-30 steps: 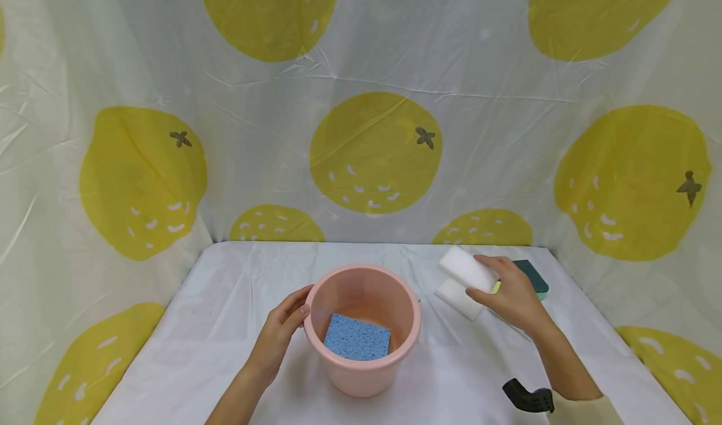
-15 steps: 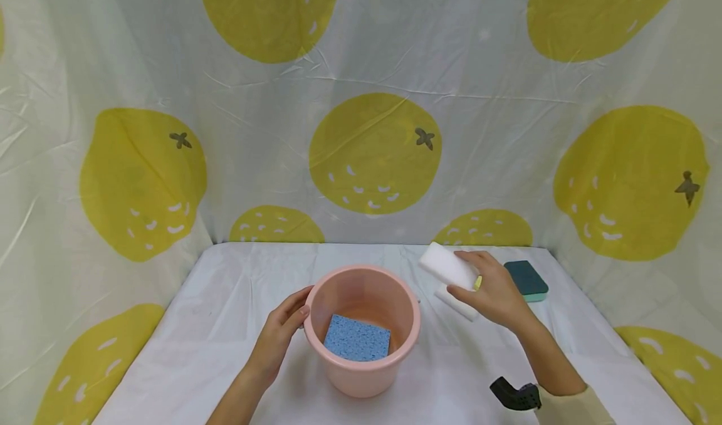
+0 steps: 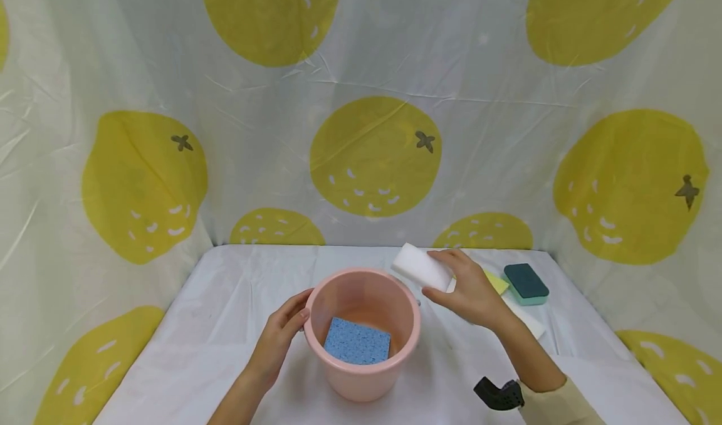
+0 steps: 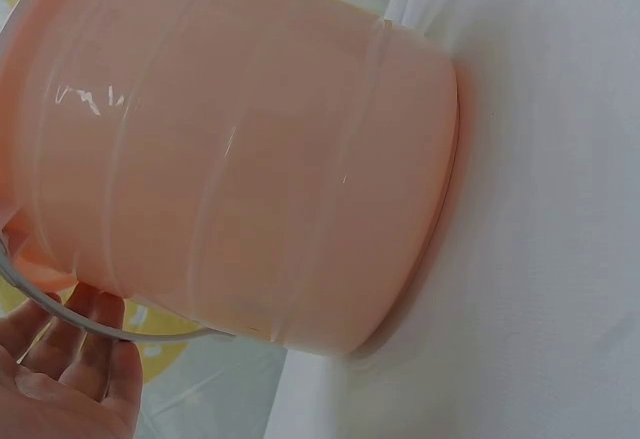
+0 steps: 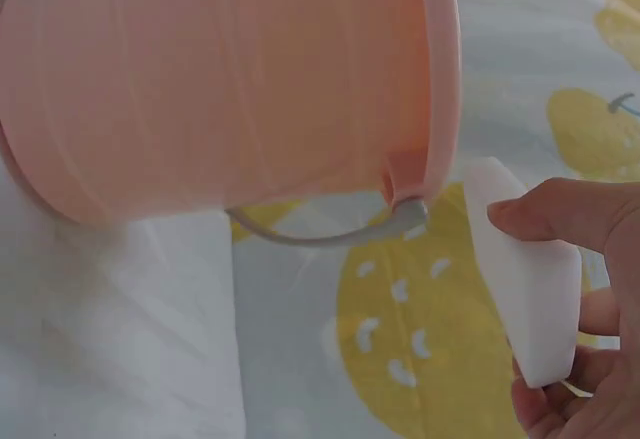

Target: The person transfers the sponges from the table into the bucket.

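Observation:
A pink bucket (image 3: 366, 384) stands upright on the white cloth, a speckled blue sponge (image 3: 357, 342) lying inside. At the bucket's left side is my left hand (image 3: 276, 337), its fingers touching the outer wall near the rim. In the left wrist view these fingers (image 4: 95, 354) look fairly straight, behind the grey handle (image 4: 150, 337). My right hand (image 3: 470, 290) pinches a white block-shaped sponge (image 3: 420, 267) between thumb and fingers, above and just right of the bucket's rim. The right wrist view shows the white sponge (image 5: 525, 274) apart from the bucket (image 5: 250, 79).
Right of my right hand lie a green sponge (image 3: 526, 285) with a darker top, a yellow piece (image 3: 496, 282) and a flat white piece (image 3: 526, 317), partly hidden by the arm. A lemon-print curtain (image 3: 271, 180) hangs behind and at both sides.
My right hand has moved left with the white sponge, nearer the bucket, uncovering the yellow piece and part of the flat white piece. My left hand and the bucket have stayed put.

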`<state>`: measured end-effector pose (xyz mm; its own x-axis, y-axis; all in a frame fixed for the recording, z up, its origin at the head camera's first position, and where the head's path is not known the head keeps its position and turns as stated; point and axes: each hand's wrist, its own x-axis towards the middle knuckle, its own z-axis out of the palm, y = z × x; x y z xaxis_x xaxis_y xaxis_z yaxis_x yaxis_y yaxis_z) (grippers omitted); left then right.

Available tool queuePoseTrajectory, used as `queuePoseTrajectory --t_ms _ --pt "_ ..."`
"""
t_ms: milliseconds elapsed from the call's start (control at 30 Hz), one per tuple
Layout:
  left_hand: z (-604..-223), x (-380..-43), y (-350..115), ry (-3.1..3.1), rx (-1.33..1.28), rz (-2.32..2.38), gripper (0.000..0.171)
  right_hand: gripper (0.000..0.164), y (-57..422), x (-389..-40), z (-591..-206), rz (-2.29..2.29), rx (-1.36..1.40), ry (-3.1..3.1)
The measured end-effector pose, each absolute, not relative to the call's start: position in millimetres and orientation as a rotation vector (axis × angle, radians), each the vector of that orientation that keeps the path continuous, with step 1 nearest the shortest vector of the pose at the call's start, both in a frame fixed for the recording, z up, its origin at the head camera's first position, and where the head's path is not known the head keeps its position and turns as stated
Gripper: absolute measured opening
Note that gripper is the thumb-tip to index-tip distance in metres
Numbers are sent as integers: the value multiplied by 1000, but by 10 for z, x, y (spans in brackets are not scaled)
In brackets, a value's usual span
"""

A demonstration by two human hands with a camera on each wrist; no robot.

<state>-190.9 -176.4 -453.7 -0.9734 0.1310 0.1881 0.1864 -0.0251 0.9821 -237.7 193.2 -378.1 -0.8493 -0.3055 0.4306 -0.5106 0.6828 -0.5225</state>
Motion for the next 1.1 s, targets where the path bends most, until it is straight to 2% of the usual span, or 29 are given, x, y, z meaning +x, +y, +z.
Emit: queuePoseTrajectory --t_ms 400,1100 --pt "-4540 -1905 -1755 -2155 -346 -2198 45 64 1573 -2399 -3822 968 896 -2551" --pt "-4511 -1893 -1741 -2162 -332 -2197 45 61 1246 -2452 -3824 934 1103 -2568"
